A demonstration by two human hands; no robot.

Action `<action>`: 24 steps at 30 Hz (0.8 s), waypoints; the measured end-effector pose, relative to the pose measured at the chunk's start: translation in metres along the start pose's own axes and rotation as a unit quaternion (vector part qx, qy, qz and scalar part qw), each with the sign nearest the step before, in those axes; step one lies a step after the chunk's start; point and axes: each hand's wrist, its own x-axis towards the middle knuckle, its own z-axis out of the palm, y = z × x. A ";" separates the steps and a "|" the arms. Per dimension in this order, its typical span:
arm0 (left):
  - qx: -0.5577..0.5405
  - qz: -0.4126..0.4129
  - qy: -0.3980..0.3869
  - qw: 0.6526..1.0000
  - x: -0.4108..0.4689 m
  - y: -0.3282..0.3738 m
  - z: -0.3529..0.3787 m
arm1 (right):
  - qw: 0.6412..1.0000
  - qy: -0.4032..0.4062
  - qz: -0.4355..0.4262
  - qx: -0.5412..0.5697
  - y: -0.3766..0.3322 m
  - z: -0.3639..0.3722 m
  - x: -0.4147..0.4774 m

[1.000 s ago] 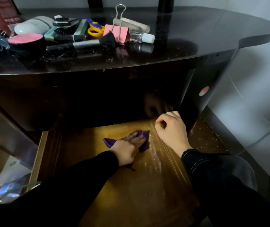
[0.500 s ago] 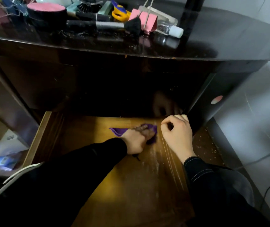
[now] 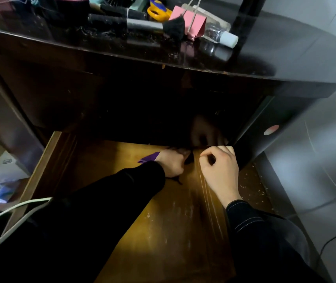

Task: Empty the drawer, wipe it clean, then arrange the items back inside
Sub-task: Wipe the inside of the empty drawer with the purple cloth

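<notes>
**Head cam: wiping the back of the drawer**

Only one feed on my end, the head view, so here goes. The wooden drawer is pulled out and fills the 6 o'clock half of the picture, and its floor is bare, with pale scuffs and specks toward 5 o'clock. The left hand is up at the drawer's 12 o'clock end, fingers bent down over a purple cloth. One corner of the cloth pokes out at the hand's 9 o'clock, and the fingertips are lost in shadow. The right hand sits just beside it at 3 o'clock, curled into a loose fist against the drawer's right edge. I can't see anything inside it.

The emptied-out stuff sits on the glossy black desktop at 12 o'clock: a makeup brush, yellow-handled scissors, a pink binder clip and a clear bottle with a white cap lying on its side. A white cable crosses at 8 o'clock.
</notes>
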 end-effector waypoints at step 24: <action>0.040 0.242 -0.023 0.969 -0.075 -0.014 0.024 | 1.000 -0.006 -0.001 -0.010 -0.006 -0.005 -0.002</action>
